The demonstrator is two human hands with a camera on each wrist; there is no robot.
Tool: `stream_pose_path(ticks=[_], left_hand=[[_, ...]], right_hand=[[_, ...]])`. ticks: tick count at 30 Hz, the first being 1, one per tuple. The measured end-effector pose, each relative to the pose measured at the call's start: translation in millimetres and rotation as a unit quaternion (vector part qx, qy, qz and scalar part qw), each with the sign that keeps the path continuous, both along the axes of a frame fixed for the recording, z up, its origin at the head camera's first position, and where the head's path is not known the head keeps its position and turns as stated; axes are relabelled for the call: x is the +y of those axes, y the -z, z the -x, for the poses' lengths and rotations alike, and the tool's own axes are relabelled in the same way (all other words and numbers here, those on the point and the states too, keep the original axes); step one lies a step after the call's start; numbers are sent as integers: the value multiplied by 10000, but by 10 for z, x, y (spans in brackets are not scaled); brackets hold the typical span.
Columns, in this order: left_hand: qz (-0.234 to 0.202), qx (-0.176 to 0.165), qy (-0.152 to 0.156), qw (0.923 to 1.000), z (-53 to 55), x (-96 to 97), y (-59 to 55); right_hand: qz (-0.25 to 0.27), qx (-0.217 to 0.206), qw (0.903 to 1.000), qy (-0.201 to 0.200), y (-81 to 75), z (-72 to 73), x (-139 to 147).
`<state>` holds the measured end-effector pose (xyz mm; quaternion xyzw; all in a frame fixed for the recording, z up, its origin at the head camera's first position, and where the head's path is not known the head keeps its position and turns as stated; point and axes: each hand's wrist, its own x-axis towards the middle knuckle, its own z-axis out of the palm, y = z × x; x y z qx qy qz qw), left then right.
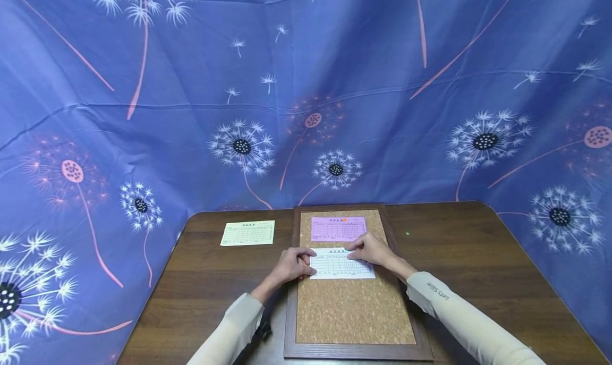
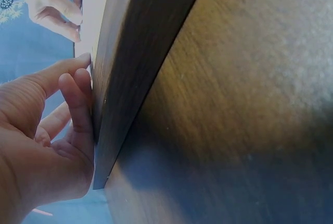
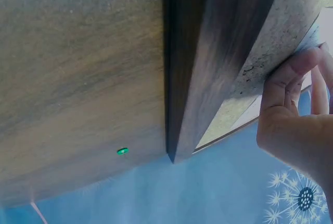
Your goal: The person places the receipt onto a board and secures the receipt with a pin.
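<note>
A white printed form point(image 1: 334, 269) lies on the framed cork board point(image 1: 354, 314), just below a pink form point(image 1: 330, 232) that has an orange thumbtack point(image 1: 344, 220) near its top edge. My left hand point(image 1: 292, 264) holds the white form by its left edge, the fingers curled beside the frame; in the left wrist view the left hand point(image 2: 57, 125) is close against the dark wooden frame point(image 2: 135, 57). At the form's top edge my right hand point(image 1: 373, 249) pinches a small cyan thumbtack point(image 1: 347, 250), mostly hidden by thumb and forefinger.
A pale green form point(image 1: 247, 233) lies on the brown wooden table point(image 1: 205, 290), left of the board. To the right of the board is a green thumbtack point(image 3: 122, 151). A dark object point(image 1: 264, 329) shows beside the left sleeve. Blue dandelion-print cloth point(image 1: 406, 142) hangs behind the table.
</note>
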<state>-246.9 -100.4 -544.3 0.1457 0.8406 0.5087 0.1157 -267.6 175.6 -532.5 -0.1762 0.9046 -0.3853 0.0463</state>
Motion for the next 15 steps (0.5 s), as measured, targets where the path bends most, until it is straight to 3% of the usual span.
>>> stream_pose_path(ticks=[11, 15], left_hand=[[-13, -36, 9, 10000, -18, 7, -43], [-78, -25, 26, 10000, -17, 5, -40]], right_hand=[[-501, -275, 9979, 314, -70, -35, -43], [-479, -190, 9986, 148, -41, -40, -7]])
